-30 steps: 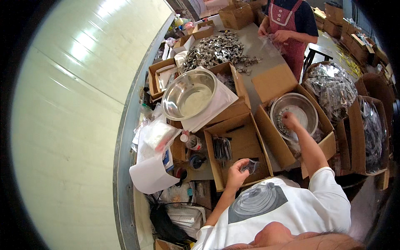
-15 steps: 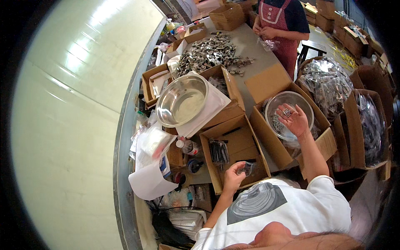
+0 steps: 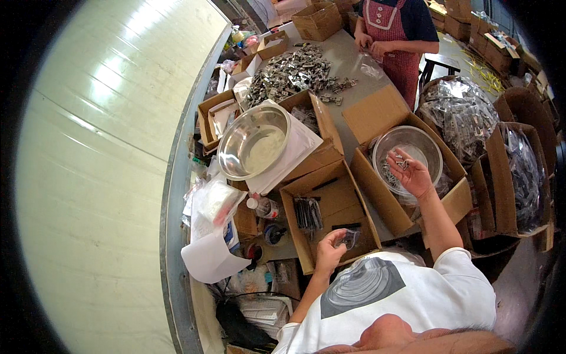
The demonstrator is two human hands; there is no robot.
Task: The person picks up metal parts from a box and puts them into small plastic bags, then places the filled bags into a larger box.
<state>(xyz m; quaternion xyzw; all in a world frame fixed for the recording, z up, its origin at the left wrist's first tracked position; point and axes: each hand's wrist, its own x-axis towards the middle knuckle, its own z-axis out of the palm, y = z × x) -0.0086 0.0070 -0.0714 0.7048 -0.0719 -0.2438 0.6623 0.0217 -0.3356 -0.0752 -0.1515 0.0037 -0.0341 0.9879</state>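
My left hand (image 3: 330, 252) pinches a small clear plastic bag (image 3: 352, 238) above the near edge of an open cardboard box (image 3: 348, 207). In that box lie a bundle of dark, flat strips (image 3: 308, 213) and a few loose dark pieces. My right hand (image 3: 416, 179) is over a round bowl (image 3: 437, 154) that sits inside another cardboard box (image 3: 377, 200). Its fingers are partly curled around a few small silvery metal parts (image 3: 403, 162); their exact kind is too small to tell. More such parts (image 3: 387, 176) lie in the bowl.
A large steel basin (image 3: 227, 144) stands on white paper at left, near a plastic bottle (image 3: 263, 206). Beyond is a heap of metal pieces (image 3: 295, 74). Across the table a person in a red checked apron (image 3: 401, 65) handles clear bags. Boxes of bagged parts (image 3: 460, 109) stand at right.
My right hand has tipped from palm-up, with its fingers curling more over the metal parts, and stays above the bowl. My left hand keeps the plastic bag almost in place. The view has shifted slightly.
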